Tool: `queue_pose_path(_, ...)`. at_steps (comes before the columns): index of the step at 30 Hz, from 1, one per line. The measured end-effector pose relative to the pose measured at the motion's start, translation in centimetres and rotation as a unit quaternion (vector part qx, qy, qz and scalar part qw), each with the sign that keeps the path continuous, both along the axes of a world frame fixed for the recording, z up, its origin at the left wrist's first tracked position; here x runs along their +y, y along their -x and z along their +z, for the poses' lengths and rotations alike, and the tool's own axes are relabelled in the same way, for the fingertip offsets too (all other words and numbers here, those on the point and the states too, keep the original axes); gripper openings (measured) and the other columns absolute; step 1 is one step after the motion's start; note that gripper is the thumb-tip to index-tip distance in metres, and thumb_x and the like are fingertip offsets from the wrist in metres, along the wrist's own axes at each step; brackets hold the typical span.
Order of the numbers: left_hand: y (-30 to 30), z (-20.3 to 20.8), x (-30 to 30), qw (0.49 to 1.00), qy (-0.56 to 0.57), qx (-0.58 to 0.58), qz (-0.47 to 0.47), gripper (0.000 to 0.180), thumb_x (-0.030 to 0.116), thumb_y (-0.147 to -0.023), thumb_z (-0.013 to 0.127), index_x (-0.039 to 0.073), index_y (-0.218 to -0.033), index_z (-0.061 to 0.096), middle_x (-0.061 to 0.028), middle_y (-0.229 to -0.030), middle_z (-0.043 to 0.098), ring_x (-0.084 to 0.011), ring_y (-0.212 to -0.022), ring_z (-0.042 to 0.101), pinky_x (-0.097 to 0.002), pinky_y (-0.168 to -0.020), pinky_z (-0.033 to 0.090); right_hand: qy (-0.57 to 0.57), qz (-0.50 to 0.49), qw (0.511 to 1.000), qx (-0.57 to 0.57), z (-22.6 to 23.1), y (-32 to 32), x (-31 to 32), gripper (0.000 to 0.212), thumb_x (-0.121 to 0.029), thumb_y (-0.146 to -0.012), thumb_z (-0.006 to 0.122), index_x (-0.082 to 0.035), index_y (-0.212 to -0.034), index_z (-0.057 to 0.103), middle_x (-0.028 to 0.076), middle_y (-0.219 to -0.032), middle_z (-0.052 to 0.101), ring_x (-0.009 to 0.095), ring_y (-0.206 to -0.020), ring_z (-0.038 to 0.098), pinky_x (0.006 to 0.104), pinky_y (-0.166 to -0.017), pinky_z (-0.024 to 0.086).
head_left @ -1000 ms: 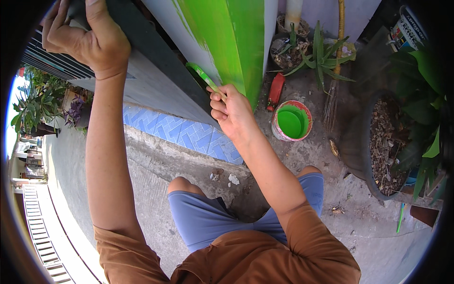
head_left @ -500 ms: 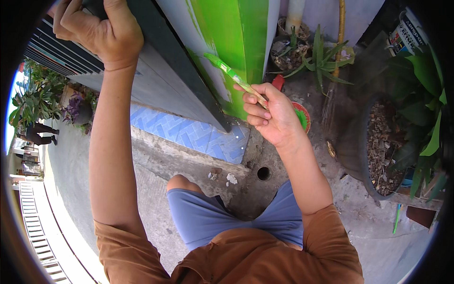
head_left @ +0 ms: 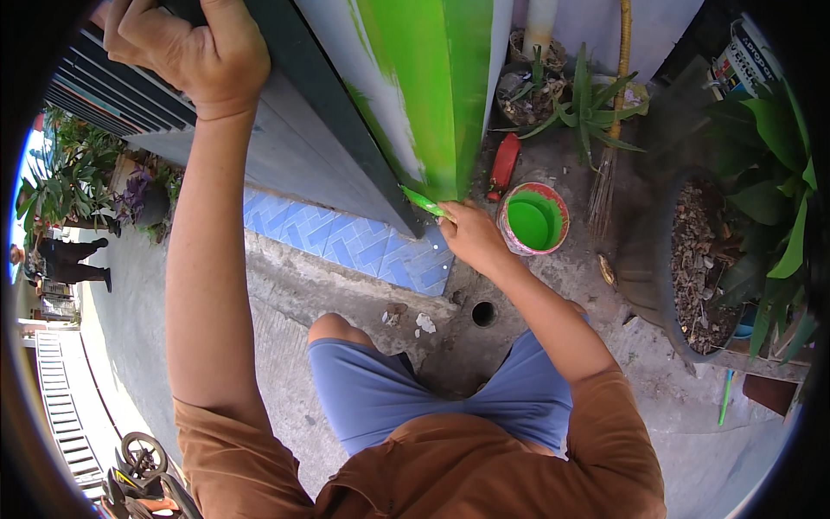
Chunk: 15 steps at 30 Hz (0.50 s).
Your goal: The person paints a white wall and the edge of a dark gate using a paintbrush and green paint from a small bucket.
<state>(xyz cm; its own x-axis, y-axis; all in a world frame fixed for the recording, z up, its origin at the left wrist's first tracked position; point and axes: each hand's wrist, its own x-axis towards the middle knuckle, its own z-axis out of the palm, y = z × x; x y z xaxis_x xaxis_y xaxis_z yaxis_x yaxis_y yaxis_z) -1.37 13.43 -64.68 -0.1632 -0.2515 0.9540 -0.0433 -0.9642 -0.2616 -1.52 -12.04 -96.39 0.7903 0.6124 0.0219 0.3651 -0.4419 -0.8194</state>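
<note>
In my right hand [head_left: 471, 235] is a paintbrush [head_left: 424, 201] coated in bright green. Its bristles are at the foot of a pillar [head_left: 424, 95], close by the dark gate's edge. Green paint covers most of the pillar, with a streaky white strip left of it. My raised left hand [head_left: 194, 56] has its fingers curled around the dark grey metal gate [head_left: 303, 130]; part of that grip is cut off by the frame's edge. A small tub [head_left: 565, 227] of green paint stands on the ground to the right of my right hand.
A red object [head_left: 503, 164] lies behind the tub. Potted plants [head_left: 590, 117], a twig broom [head_left: 603, 190] and a large planter [head_left: 657, 277] line the right. Blue tiles [head_left: 346, 246] edge the gate's base, near a floor hole [head_left: 484, 314]. A person [head_left: 73, 259] and motorbike [head_left: 143, 476] are at left.
My right hand has brought the brush down to the pillar's foot, uncovering the paint tub and red object. My left hand stays on the gate. A motorbike has appeared at lower left.
</note>
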Motion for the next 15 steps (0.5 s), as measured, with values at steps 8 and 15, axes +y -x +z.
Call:
queue_pose_path(8,0.2,0.5,0.8,0.999,-0.03,-0.009,0.022,0.039,0.018,-0.102,0.06,-0.002,-0.135,0.052,-0.017,-0.139,0.046,-0.0272,-0.123,0.048,-0.0363,-0.106,0.038,0.068,-0.009,0.984,-0.164,4.1,-0.9,5.1,0.022,-0.01,-0.092,0.06,0.004,-0.108,0.068,0.025,-0.103,0.064,0.043,-0.086,0.07,0.0521,-0.078,0.057)
queue_pose_path(15,0.2,0.2,0.6,1.0,-0.009,-0.01,-0.007,0.04,0.018,-0.1,0.061,-0.003,-0.134,0.052,-0.0195,-0.14,0.045,-0.0321,-0.13,0.045,-0.0412,-0.111,0.035,-0.015,-0.027,0.973,-0.229,12.9,-0.4,4.6,0.016,-0.007,-0.094,0.061,0.005,-0.102,0.066,0.024,-0.099,0.064,0.042,-0.081,0.07,0.0499,-0.074,0.058)
